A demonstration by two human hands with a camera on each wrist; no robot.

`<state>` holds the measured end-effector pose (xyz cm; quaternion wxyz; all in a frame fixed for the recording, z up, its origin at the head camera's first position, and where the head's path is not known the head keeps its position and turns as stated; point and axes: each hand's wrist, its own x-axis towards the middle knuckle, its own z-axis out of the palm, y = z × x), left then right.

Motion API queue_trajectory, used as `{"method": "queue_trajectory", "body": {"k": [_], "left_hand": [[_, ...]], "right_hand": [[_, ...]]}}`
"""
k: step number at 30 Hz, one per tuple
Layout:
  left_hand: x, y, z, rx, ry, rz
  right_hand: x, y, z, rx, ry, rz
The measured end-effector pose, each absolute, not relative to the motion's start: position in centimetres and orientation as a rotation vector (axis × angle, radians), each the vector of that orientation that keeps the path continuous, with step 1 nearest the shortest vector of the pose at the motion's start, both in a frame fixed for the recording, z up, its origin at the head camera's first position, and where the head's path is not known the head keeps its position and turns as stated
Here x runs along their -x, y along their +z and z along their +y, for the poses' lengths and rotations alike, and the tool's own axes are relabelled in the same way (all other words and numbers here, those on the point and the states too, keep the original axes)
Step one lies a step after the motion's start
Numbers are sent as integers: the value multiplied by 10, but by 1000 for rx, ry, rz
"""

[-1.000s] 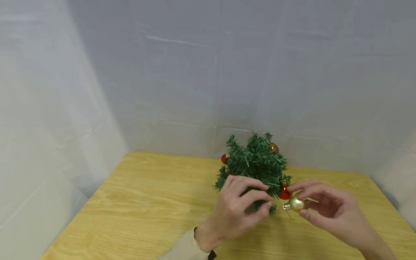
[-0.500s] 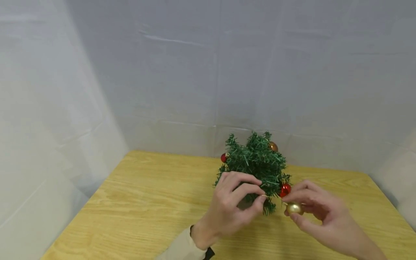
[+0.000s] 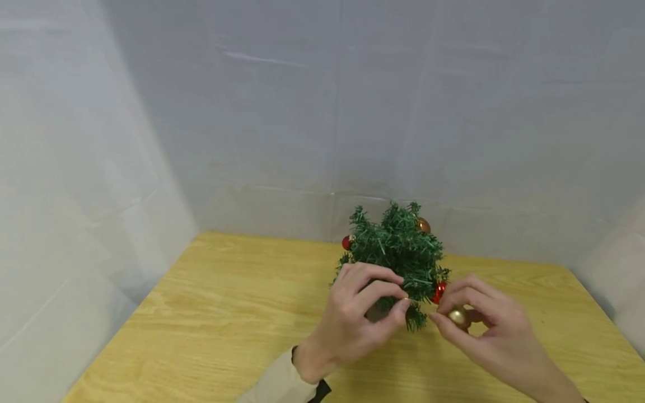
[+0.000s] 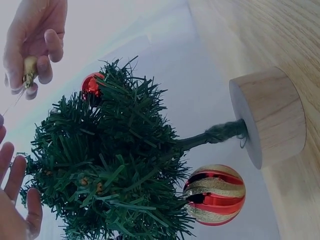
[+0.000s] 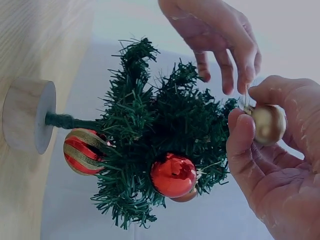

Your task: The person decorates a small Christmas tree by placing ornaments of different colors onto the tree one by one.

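My right hand [image 3: 496,330] holds a small gold bauble [image 3: 458,317] by its fingers, just to the right of the little Christmas tree [image 3: 398,246]. The bauble's cap and a thin hanging thread [image 4: 14,102] face my left hand [image 3: 360,313]. Thumb and forefinger of the left hand pinch the thread's other end, in front of the tree's near branches. On the tree hang a shiny red bauble [image 5: 173,175], close to the right hand, and a red-and-gold striped bauble [image 4: 215,195] low near the trunk. The left hand covers part of the tree in the head view.
The tree's round wooden base [image 4: 270,117] stands on a wood-grain table [image 3: 211,302]. A smaller red bauble [image 3: 346,242] and a copper-coloured bauble [image 3: 423,225] hang at the tree's far sides. Pale sheeting [image 3: 252,123] rises behind the table.
The right hand has turned the gold bauble, and its fingertips have moved left, up to the cap and thread. My left hand has shifted slightly left, still pinching the thread.
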<state>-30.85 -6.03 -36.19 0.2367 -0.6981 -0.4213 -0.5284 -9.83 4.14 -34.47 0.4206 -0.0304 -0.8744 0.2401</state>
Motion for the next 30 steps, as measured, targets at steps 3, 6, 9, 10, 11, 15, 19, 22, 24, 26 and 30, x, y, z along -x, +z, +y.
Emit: {"method": "queue_trajectory", "body": {"k": [3, 6, 9, 10, 11, 15, 19, 22, 24, 26, 30], "left_hand": [[310, -362, -61, 1920, -1448, -1155], [310, -362, -62, 1928, -1447, -1157], [311, -362, -62, 1934, -1445, -1159], [311, -362, -62, 1936, -1445, -1159], [311, -362, -62, 1937, -1444, -1159], [312, -362, -63, 1944, -1447, -1157], [313, -362, -64, 1946, -1456, -1170], [315, -362, -65, 1946, -1461, -1170], [316, -361, -65, 1941, -1463, -1164], [317, -359, -64, 1932, -1471, -1151], [319, -352, -64, 1909, -1488, -1131]], "right_hand": [[101, -346, 42, 49, 571, -2191], [101, -346, 42, 61, 524, -2208], [102, -344, 41, 79, 489, -2228], [102, -343, 41, 85, 476, -2237], [103, -343, 41, 82, 475, -2238], [104, -341, 39, 88, 480, -2245], [106, -339, 38, 97, 467, -2234], [107, -337, 38, 102, 465, -2206], [108, -336, 38, 90, 466, -2173], [110, -334, 37, 88, 463, -2138], [113, -329, 36, 102, 456, -2086]]}}
